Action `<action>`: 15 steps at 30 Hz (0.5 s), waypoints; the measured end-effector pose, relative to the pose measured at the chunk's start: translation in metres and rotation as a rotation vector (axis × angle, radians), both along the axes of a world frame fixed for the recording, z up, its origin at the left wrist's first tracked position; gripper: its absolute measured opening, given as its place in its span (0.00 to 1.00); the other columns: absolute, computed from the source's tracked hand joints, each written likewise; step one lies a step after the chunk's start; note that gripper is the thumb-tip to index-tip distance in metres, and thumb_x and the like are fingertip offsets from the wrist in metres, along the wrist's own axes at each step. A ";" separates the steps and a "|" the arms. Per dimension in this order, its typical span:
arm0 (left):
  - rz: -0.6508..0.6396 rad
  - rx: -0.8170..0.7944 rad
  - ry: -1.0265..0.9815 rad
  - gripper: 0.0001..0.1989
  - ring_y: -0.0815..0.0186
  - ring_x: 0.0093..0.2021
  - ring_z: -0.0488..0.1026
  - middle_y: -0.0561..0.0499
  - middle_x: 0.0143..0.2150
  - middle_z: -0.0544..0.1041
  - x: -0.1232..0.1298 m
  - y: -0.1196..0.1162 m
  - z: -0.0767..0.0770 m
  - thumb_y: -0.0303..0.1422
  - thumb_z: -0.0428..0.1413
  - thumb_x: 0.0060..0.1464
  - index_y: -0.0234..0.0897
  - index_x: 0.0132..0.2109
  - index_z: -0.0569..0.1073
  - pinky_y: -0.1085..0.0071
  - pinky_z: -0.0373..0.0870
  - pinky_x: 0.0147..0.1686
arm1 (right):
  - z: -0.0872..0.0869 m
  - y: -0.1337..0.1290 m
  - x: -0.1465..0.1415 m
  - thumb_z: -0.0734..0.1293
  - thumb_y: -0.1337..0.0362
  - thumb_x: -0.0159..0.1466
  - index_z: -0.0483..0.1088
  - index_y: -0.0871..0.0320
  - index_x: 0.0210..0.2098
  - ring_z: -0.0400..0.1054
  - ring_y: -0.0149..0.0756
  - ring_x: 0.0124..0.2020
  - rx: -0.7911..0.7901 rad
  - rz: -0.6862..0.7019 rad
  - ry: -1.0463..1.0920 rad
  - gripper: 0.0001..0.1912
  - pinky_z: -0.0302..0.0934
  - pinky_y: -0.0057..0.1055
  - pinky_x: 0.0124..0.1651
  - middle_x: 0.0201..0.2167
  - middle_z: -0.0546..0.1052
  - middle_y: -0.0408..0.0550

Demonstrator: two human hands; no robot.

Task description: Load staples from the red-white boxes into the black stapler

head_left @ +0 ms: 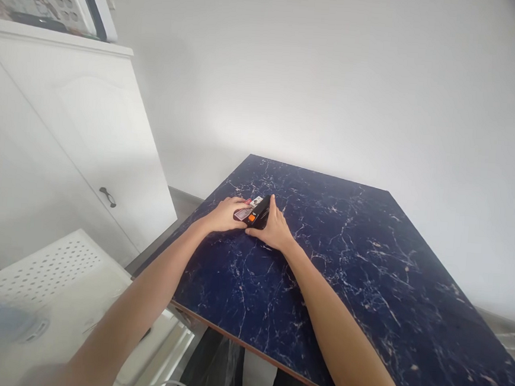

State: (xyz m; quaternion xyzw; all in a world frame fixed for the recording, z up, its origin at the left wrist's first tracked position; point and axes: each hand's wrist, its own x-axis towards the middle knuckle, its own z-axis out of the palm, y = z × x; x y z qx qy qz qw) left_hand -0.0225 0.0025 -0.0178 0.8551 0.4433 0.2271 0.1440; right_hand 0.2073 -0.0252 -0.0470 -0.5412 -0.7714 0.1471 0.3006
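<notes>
Left hand (225, 214), right hand (273, 232), orange-labelled black device (259, 211)

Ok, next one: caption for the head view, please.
Left hand and right hand hold a small black device on a dark blue marble-patterned tabletop.

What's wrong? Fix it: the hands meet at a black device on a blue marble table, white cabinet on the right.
The head view shows the white cabinet left of the table, not right; the left hand and right hand do meet at the black device.
</notes>
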 end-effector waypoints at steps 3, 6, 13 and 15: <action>0.010 -0.112 -0.133 0.27 0.53 0.58 0.73 0.47 0.60 0.76 -0.012 0.003 0.006 0.28 0.56 0.56 0.47 0.62 0.75 0.57 0.69 0.60 | -0.002 0.000 0.001 0.71 0.52 0.56 0.26 0.60 0.76 0.50 0.62 0.72 0.063 -0.014 0.018 0.64 0.50 0.57 0.69 0.73 0.53 0.67; 0.235 -0.111 -0.212 0.26 0.53 0.56 0.75 0.46 0.57 0.78 -0.016 0.006 0.006 0.26 0.52 0.57 0.43 0.61 0.76 0.57 0.70 0.59 | -0.002 -0.001 0.002 0.69 0.57 0.57 0.28 0.58 0.76 0.49 0.59 0.73 0.118 0.009 0.011 0.59 0.50 0.56 0.70 0.73 0.53 0.64; 0.206 0.022 0.047 0.21 0.46 0.60 0.72 0.47 0.59 0.78 0.007 0.000 -0.003 0.43 0.55 0.63 0.50 0.61 0.75 0.49 0.64 0.60 | 0.003 -0.007 0.002 0.67 0.58 0.59 0.35 0.59 0.76 0.45 0.58 0.74 0.172 -0.014 -0.006 0.55 0.48 0.57 0.72 0.74 0.51 0.64; 0.251 0.073 0.067 0.18 0.48 0.56 0.74 0.47 0.55 0.80 0.006 0.000 -0.003 0.38 0.53 0.64 0.49 0.58 0.78 0.53 0.66 0.58 | 0.003 -0.009 0.001 0.67 0.58 0.60 0.37 0.60 0.76 0.44 0.58 0.75 0.170 -0.013 -0.017 0.53 0.47 0.58 0.72 0.74 0.51 0.65</action>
